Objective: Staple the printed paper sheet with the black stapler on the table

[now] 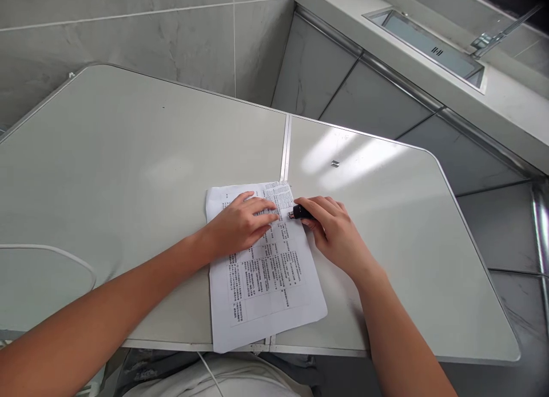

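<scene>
Printed sheets of paper (pixel 274 288) lie near the front edge of the table, across its middle seam. My left hand (pixel 244 222) rests on them with its fingers stretched out. A black stapler (pixel 302 212) is gripped in my right hand (pixel 337 231), its metal front end over the right edge of the paper. My right fingers hide the rear of the stapler. A smaller printed piece (pixel 278 195) shows at the top of the sheets, just beyond my left fingertips.
Small metal staple strips (pixel 335 163) lie on the white folding table (pixel 128 145), back right. A white cable (pixel 47 247) curves over the left side. Beyond the table stand a tiled wall (pixel 128 36) and a counter with a sink (pixel 429 45).
</scene>
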A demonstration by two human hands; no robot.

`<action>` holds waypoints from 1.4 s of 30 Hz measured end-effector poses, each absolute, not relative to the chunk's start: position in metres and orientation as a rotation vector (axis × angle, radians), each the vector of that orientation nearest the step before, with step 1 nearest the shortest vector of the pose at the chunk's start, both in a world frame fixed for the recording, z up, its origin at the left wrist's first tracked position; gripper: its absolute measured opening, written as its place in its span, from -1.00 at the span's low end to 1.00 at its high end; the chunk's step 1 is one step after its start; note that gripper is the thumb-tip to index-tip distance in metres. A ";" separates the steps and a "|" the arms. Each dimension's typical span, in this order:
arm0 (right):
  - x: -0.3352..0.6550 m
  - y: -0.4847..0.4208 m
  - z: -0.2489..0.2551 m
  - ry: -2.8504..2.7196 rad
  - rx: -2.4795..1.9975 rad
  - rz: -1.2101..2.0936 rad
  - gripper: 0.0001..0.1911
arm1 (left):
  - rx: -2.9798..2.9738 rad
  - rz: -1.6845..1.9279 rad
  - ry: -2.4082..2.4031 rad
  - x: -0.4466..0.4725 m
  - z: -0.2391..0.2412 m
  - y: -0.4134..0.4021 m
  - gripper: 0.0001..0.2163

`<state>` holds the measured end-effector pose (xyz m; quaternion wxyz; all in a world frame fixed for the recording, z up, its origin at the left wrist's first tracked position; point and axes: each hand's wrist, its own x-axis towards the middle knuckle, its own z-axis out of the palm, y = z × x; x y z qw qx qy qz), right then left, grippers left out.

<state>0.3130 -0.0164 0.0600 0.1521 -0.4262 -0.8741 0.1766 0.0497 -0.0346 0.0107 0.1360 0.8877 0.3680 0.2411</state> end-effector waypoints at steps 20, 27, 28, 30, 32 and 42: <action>0.313 -0.017 0.060 -2.508 -1.245 0.487 -0.63 | 2.491 0.694 1.104 0.051 0.013 -0.034 -0.75; 0.313 -0.016 0.058 -2.506 -1.279 0.435 -0.61 | 2.461 0.700 1.282 0.049 0.015 -0.033 -0.76; 0.313 -0.016 0.058 -2.501 -1.293 0.420 -0.61 | 2.457 0.691 1.313 0.049 0.015 -0.033 -0.75; 0.314 -0.015 0.057 -2.486 -1.312 0.407 -0.60 | 2.455 0.667 1.368 0.048 0.014 -0.033 -0.73; 0.314 -0.015 0.056 -2.456 -1.289 0.381 -0.57 | 2.460 0.647 1.415 0.047 0.012 -0.033 -0.69; 0.280 -0.038 0.039 -2.413 -1.132 0.023 -0.81 | 2.376 0.742 1.556 0.047 0.010 -0.029 -0.52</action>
